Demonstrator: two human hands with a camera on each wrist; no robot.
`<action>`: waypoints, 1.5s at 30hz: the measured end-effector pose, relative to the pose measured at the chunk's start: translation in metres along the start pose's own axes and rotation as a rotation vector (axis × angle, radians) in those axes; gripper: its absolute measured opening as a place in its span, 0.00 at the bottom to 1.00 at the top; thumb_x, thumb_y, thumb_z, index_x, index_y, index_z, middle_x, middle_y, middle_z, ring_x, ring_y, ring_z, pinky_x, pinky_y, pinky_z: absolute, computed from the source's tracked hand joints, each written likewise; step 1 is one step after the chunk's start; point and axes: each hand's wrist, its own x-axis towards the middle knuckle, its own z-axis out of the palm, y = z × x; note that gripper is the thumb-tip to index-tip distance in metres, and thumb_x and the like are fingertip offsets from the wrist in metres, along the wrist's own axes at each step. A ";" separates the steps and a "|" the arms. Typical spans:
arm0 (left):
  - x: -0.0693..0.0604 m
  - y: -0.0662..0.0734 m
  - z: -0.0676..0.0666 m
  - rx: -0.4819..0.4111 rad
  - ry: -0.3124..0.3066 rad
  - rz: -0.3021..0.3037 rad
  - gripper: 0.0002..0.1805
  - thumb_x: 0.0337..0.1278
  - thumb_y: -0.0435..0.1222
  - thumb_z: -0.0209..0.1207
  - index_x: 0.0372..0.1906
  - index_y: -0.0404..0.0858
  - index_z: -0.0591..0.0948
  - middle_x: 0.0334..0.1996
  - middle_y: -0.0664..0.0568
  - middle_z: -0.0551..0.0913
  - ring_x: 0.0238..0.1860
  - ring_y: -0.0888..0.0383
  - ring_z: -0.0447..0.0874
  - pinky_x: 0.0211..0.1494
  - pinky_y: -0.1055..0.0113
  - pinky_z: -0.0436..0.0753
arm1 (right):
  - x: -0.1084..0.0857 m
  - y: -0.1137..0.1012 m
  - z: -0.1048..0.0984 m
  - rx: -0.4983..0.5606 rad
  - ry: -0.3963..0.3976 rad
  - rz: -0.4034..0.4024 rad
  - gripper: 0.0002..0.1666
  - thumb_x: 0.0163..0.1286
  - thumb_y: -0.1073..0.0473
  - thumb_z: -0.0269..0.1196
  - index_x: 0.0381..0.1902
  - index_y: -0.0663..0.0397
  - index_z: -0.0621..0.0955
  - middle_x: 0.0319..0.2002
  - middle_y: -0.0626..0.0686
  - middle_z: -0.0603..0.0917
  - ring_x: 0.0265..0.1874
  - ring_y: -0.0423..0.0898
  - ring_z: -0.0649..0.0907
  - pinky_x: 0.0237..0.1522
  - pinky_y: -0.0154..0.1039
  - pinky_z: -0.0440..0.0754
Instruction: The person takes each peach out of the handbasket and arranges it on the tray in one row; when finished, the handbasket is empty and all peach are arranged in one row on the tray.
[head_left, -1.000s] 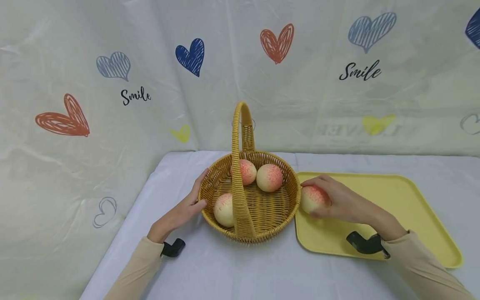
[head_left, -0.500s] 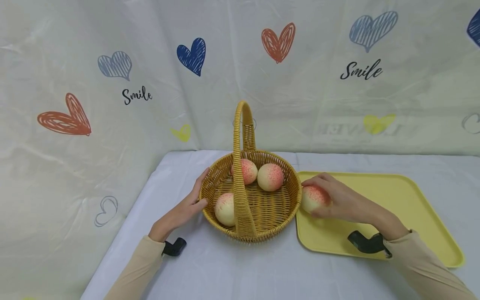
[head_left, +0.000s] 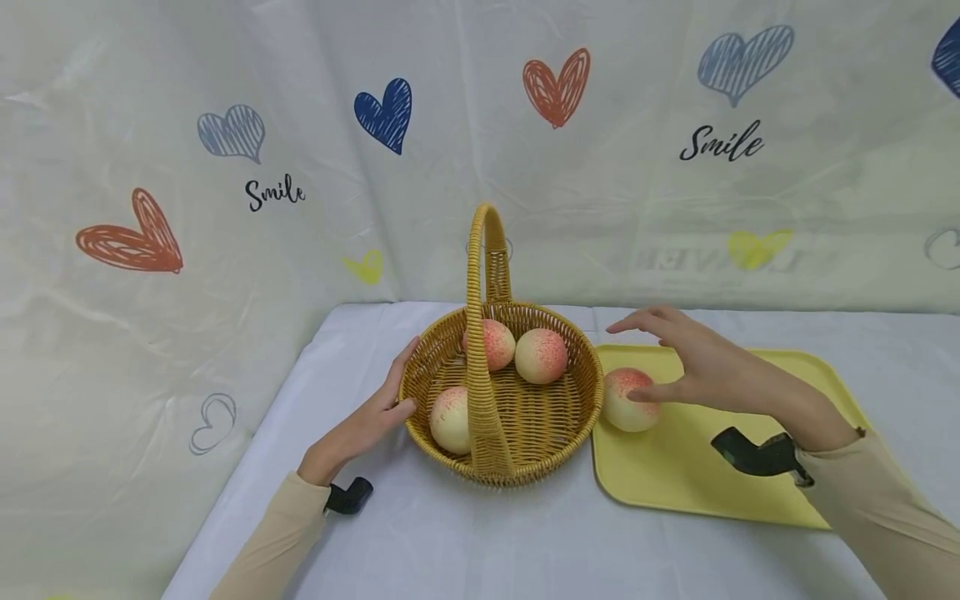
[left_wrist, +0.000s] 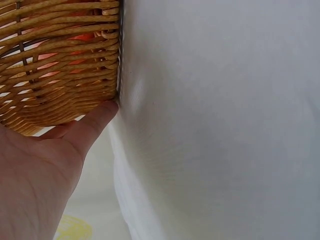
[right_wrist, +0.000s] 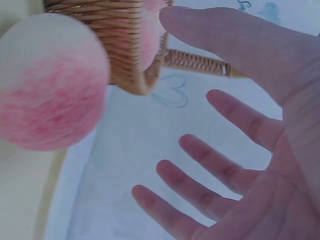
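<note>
A round wicker basket (head_left: 540,421) with a tall handle holds three pink-and-cream peaches, two at the back and one (head_left: 448,419) at the front left. My left hand (head_left: 360,429) rests against the basket's left side, fingers fairly straight; the left wrist view shows a finger low on the wicker (left_wrist: 60,70). Another peach (head_left: 628,412) sits on the yellow tray (head_left: 697,475) at its left edge, beside the basket. Above and to the right of that peach, my right hand (head_left: 712,362) is spread with nothing in it; the right wrist view shows its fingers apart from the peach (right_wrist: 52,82).
A white cloth (head_left: 465,542) covers the table. Behind it hangs a pale curtain (head_left: 637,183) printed with hearts and "Smile". The yellow tray lies right of the basket, partly under my right forearm.
My right hand has let go of the peach on the tray and risen up and to the right, its fingers spreading. The left hand and the basket have stayed in place.
</note>
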 end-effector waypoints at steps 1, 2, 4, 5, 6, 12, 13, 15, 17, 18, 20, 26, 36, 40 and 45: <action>0.000 0.000 0.000 -0.002 0.000 0.000 0.49 0.70 0.29 0.45 0.86 0.49 0.32 0.85 0.51 0.32 0.84 0.49 0.30 0.80 0.42 0.42 | 0.005 -0.003 -0.002 0.000 -0.001 -0.017 0.39 0.60 0.53 0.80 0.68 0.48 0.77 0.62 0.54 0.74 0.62 0.54 0.76 0.55 0.60 0.77; 0.000 -0.001 0.000 -0.003 0.000 -0.001 0.49 0.70 0.29 0.45 0.86 0.49 0.32 0.85 0.51 0.32 0.84 0.49 0.30 0.80 0.42 0.42 | 0.009 -0.006 -0.004 0.000 -0.004 -0.025 0.39 0.60 0.53 0.79 0.67 0.47 0.77 0.63 0.54 0.75 0.62 0.54 0.76 0.56 0.59 0.77; 0.000 -0.001 0.000 -0.003 0.000 -0.004 0.49 0.70 0.30 0.45 0.86 0.49 0.32 0.85 0.51 0.32 0.84 0.49 0.30 0.80 0.42 0.42 | 0.020 -0.012 -0.007 0.014 -0.015 -0.038 0.38 0.61 0.53 0.79 0.68 0.47 0.77 0.63 0.53 0.75 0.61 0.52 0.76 0.56 0.59 0.77; 0.000 -0.001 0.000 -0.004 -0.001 -0.006 0.49 0.70 0.30 0.45 0.86 0.50 0.32 0.85 0.52 0.31 0.84 0.49 0.30 0.80 0.42 0.42 | 0.025 -0.015 -0.008 0.024 -0.022 -0.040 0.38 0.61 0.53 0.79 0.68 0.48 0.77 0.63 0.53 0.75 0.61 0.52 0.76 0.57 0.59 0.77; 0.000 -0.001 0.000 -0.002 0.000 -0.008 0.49 0.71 0.30 0.45 0.86 0.50 0.32 0.85 0.52 0.31 0.84 0.49 0.30 0.80 0.42 0.42 | 0.031 -0.017 -0.008 0.033 -0.032 -0.042 0.38 0.61 0.54 0.79 0.68 0.48 0.77 0.63 0.54 0.75 0.60 0.52 0.76 0.57 0.59 0.77; 0.001 0.000 0.000 -0.005 -0.005 -0.018 0.49 0.71 0.31 0.45 0.85 0.53 0.32 0.85 0.53 0.31 0.84 0.50 0.30 0.80 0.43 0.42 | 0.063 -0.029 -0.003 0.061 -0.105 -0.065 0.35 0.62 0.58 0.78 0.66 0.52 0.79 0.62 0.56 0.77 0.60 0.54 0.77 0.59 0.57 0.78; 0.002 0.000 0.000 -0.007 -0.006 -0.018 0.49 0.71 0.31 0.45 0.85 0.53 0.32 0.85 0.53 0.31 0.84 0.50 0.30 0.80 0.43 0.42 | 0.067 -0.030 0.000 0.066 -0.116 -0.075 0.34 0.62 0.59 0.78 0.66 0.52 0.80 0.62 0.56 0.77 0.60 0.54 0.77 0.59 0.57 0.78; 0.002 0.000 0.000 -0.010 -0.006 -0.019 0.49 0.71 0.31 0.45 0.86 0.52 0.31 0.85 0.53 0.31 0.84 0.51 0.30 0.80 0.43 0.42 | 0.075 -0.030 0.005 0.079 -0.136 -0.093 0.33 0.63 0.60 0.77 0.65 0.53 0.80 0.62 0.57 0.77 0.61 0.57 0.77 0.59 0.58 0.78; 0.002 0.001 0.001 -0.010 -0.004 -0.022 0.49 0.71 0.31 0.45 0.86 0.51 0.31 0.85 0.53 0.31 0.84 0.51 0.30 0.80 0.43 0.42 | 0.082 -0.030 0.011 0.075 -0.153 -0.106 0.32 0.63 0.60 0.77 0.65 0.53 0.81 0.61 0.58 0.78 0.61 0.59 0.78 0.59 0.59 0.77; 0.002 0.001 0.001 -0.012 -0.003 -0.025 0.49 0.71 0.31 0.45 0.86 0.51 0.31 0.85 0.53 0.31 0.84 0.51 0.30 0.80 0.43 0.42 | 0.085 -0.029 0.014 0.073 -0.162 -0.111 0.32 0.63 0.60 0.77 0.65 0.54 0.81 0.61 0.59 0.78 0.61 0.60 0.78 0.59 0.60 0.77; 0.001 0.001 0.001 -0.014 -0.002 -0.028 0.49 0.70 0.31 0.45 0.86 0.50 0.31 0.85 0.54 0.31 0.84 0.51 0.30 0.80 0.43 0.42 | 0.092 -0.027 0.020 0.072 -0.183 -0.108 0.32 0.63 0.61 0.77 0.65 0.57 0.80 0.60 0.60 0.78 0.60 0.60 0.78 0.60 0.60 0.77; 0.001 0.001 0.002 -0.017 -0.003 -0.024 0.49 0.70 0.30 0.45 0.86 0.50 0.31 0.85 0.54 0.30 0.84 0.52 0.29 0.80 0.44 0.42 | 0.106 -0.017 0.039 0.136 -0.280 -0.065 0.33 0.64 0.60 0.75 0.66 0.64 0.79 0.61 0.64 0.78 0.61 0.61 0.76 0.64 0.61 0.73; 0.000 0.003 0.002 -0.018 0.001 -0.014 0.49 0.70 0.30 0.45 0.86 0.49 0.31 0.85 0.52 0.31 0.84 0.49 0.30 0.80 0.42 0.42 | 0.108 -0.024 0.046 0.099 -0.355 -0.008 0.33 0.64 0.62 0.73 0.65 0.69 0.79 0.59 0.64 0.77 0.58 0.58 0.77 0.63 0.58 0.74; -0.001 0.004 0.002 -0.022 0.001 -0.013 0.49 0.70 0.30 0.45 0.86 0.51 0.32 0.85 0.52 0.31 0.84 0.50 0.30 0.80 0.42 0.42 | 0.109 -0.030 0.047 0.060 -0.366 0.010 0.33 0.62 0.64 0.74 0.64 0.71 0.79 0.60 0.66 0.74 0.57 0.60 0.76 0.61 0.57 0.75; -0.001 0.004 0.002 -0.013 0.003 -0.010 0.49 0.70 0.31 0.45 0.86 0.51 0.32 0.85 0.52 0.31 0.84 0.50 0.30 0.80 0.42 0.42 | 0.110 -0.032 0.050 0.031 -0.353 0.012 0.33 0.60 0.66 0.75 0.63 0.68 0.80 0.59 0.66 0.73 0.58 0.61 0.76 0.61 0.57 0.76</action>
